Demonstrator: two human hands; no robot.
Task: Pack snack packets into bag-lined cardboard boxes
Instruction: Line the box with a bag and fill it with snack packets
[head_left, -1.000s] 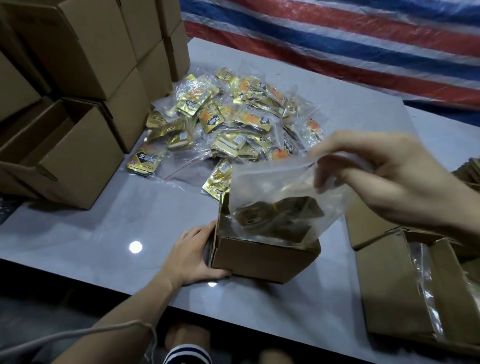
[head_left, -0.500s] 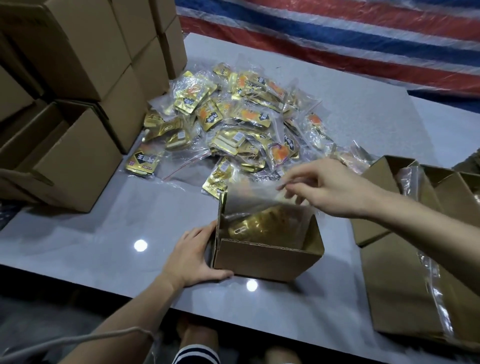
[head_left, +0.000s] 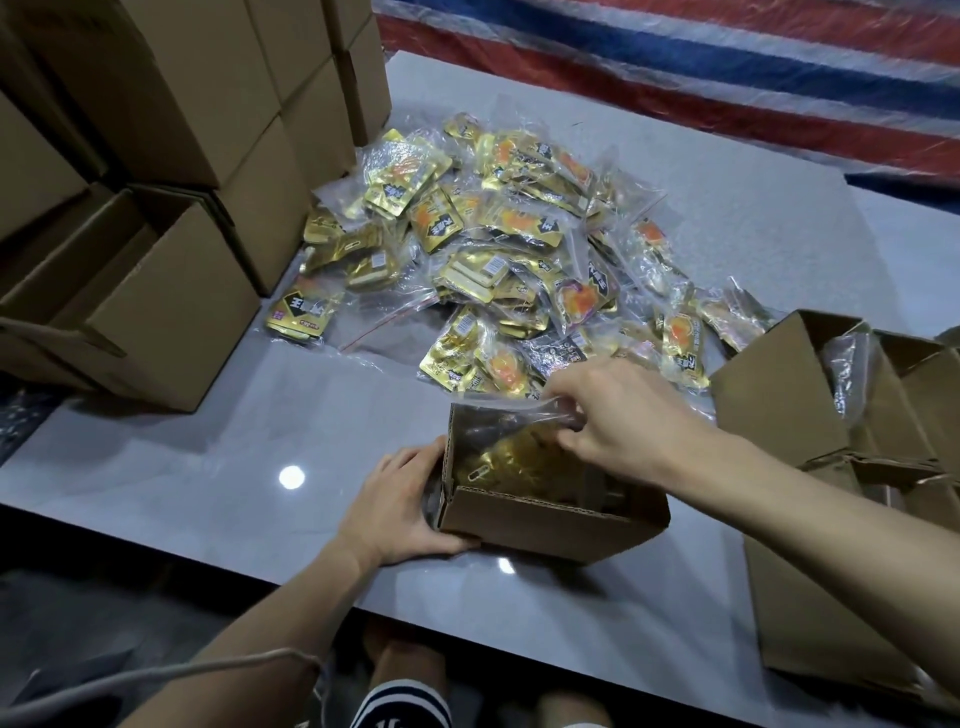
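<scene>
A small open cardboard box (head_left: 550, 525) stands near the table's front edge. Inside it lies a clear plastic bag (head_left: 511, 415) holding gold snack packets (head_left: 514, 460). My left hand (head_left: 400, 506) grips the box's left corner. Over the box's far right side, my right hand (head_left: 618, 415) pinches the bag's top edge, fingers curled into the plastic. Behind the box a big heap of gold and orange snack packets in clear bags (head_left: 519, 249) covers the middle of the grey table (head_left: 208, 467).
Stacked closed cardboard boxes (head_left: 197, 93) fill the left, with one open box (head_left: 135, 296) in front of them. Open boxes with plastic liners (head_left: 852, 395) and flat cardboard (head_left: 821, 618) lie at the right. A red, white and blue striped tarp (head_left: 727, 67) hangs behind.
My right hand has lowered the bag of packets from above the box down into it and now pinches its top edge. My left hand stays on the box.
</scene>
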